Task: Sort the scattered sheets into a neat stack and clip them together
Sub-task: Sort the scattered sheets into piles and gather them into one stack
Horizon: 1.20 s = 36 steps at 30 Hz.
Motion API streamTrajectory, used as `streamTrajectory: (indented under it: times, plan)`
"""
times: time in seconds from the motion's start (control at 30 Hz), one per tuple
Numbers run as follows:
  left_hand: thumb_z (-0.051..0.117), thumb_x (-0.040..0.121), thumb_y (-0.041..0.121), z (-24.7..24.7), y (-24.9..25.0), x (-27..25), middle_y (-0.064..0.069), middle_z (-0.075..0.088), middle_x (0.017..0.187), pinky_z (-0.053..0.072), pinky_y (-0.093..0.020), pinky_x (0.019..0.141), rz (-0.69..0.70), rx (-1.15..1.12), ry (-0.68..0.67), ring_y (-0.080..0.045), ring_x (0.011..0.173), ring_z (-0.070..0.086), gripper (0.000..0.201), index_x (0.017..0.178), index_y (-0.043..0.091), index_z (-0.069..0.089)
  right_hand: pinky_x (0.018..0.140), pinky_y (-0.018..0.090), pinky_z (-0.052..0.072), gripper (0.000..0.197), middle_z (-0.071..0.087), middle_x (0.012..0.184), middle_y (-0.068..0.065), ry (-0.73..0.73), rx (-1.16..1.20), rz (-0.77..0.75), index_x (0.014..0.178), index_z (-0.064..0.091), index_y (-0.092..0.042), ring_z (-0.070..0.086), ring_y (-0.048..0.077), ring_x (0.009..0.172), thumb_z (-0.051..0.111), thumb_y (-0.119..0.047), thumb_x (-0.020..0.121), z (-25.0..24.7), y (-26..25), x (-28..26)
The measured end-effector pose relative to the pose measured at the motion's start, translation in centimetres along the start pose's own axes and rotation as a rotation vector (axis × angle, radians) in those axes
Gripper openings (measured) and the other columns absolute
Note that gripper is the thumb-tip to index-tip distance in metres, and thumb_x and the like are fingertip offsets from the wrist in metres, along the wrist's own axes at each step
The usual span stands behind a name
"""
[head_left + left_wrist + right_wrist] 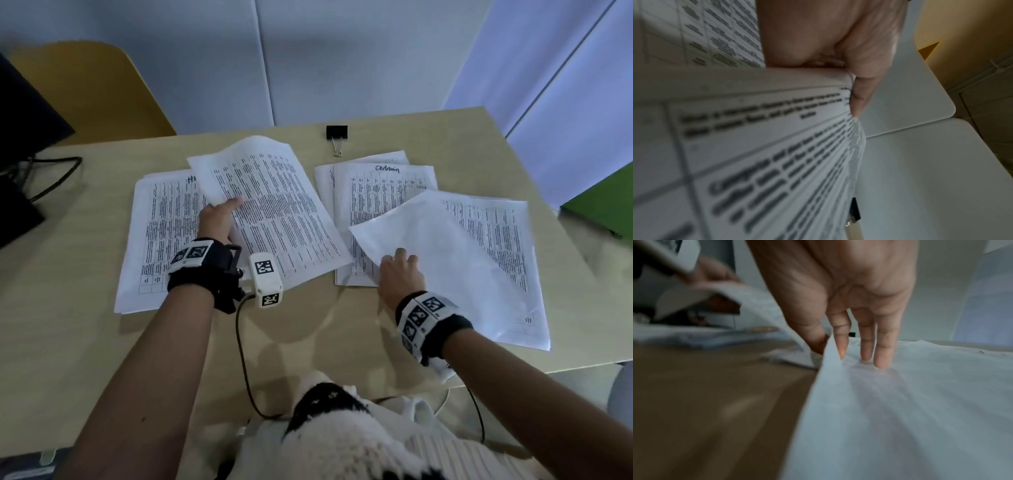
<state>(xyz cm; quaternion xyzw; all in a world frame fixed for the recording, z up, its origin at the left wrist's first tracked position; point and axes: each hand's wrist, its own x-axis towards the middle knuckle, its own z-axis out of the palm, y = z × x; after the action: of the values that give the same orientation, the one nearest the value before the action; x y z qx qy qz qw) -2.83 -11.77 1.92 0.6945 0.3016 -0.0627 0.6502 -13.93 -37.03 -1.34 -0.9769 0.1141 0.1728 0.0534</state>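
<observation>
Printed sheets lie in three loose piles on the tan table (308, 329): a left pile (161, 222), a middle pile headed "Admin" (376, 192) and a right pile (500, 240). My left hand (222, 216) holds a printed sheet (274, 205) raised and tilted over the left pile, thumb (858, 97) on top at its edge. My right hand (400, 263) is on a blank-side sheet (445, 246) atop the right pile; straight fingers (865, 337) press it, the thumb under its raised edge. A black binder clip (336, 135) lies alone at the table's far edge.
A yellow chair (96, 85) stands at the back left beside a dark monitor (24, 113) with cables. A green box (606, 202) is off the table's right side. White partition panels (342, 58) close the back. A wrist cable (243, 359) crosses bare table near me.
</observation>
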Motion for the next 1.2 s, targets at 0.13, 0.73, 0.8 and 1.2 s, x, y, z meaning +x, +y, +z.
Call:
streamTrajectory:
  times: [0.13, 0.73, 0.8, 1.2]
  plan:
    - [0.065, 0.086, 0.021, -0.7, -1.2, -0.7, -0.01, 0.055, 0.083, 0.04, -0.034, 0.077, -0.075, 0.204, -0.043, -0.028, 0.094, 0.049, 0.032, 0.108, -0.002, 0.059, 0.069, 0.038, 0.037, 0.005, 0.058, 0.098, 0.026, 0.067, 0.296, -0.18, 0.085, 0.044, -0.005, 0.056, 0.039, 0.092, 0.04, -0.004, 0.086, -4.9, -1.1, -0.9]
    - [0.007, 0.093, 0.059, -2.2, -1.4, -5.0, -0.003, 0.05, 0.133, 0.05, -0.022, 0.077, -0.113, 0.032, -0.361, -0.018, 0.102, 0.056, 0.069, 0.143, 0.02, 0.035, 0.081, 0.053, 0.054, 0.018, 0.065, 0.099, 0.022, 0.031, 0.872, -0.135, 0.098, 0.055, 0.009, 0.064, 0.036, 0.087, 0.044, -0.005, 0.091, -7.0, -2.7, 5.2]
    - [0.018, 0.09, 0.065, -2.4, -1.4, -4.8, -0.005, 0.055, 0.133, 0.05, -0.03, 0.084, -0.086, 0.068, -0.406, -0.024, 0.109, 0.058, 0.069, 0.143, 0.024, 0.036, 0.081, 0.053, 0.053, 0.02, 0.064, 0.098, 0.025, 0.006, 0.767, -0.117, 0.096, 0.054, 0.007, 0.063, 0.038, 0.089, 0.043, -0.009, 0.091, -5.4, -2.8, 5.9]
    - [0.053, 0.092, 0.022, 0.1, -3.9, -2.0, -0.014, 0.065, 0.11, 0.044, -0.027, 0.08, 0.092, 0.429, -0.019, -0.027, 0.095, 0.06, 0.034, 0.118, 0.0, 0.06, 0.106, 0.054, 0.026, 0.08, 0.02, 0.142, 0.022, 0.04, 0.336, 0.438, 0.135, 0.019, -0.006, 0.022, 0.042, 0.13, 0.069, -0.015, 0.074, -1.8, 1.5, 6.1]
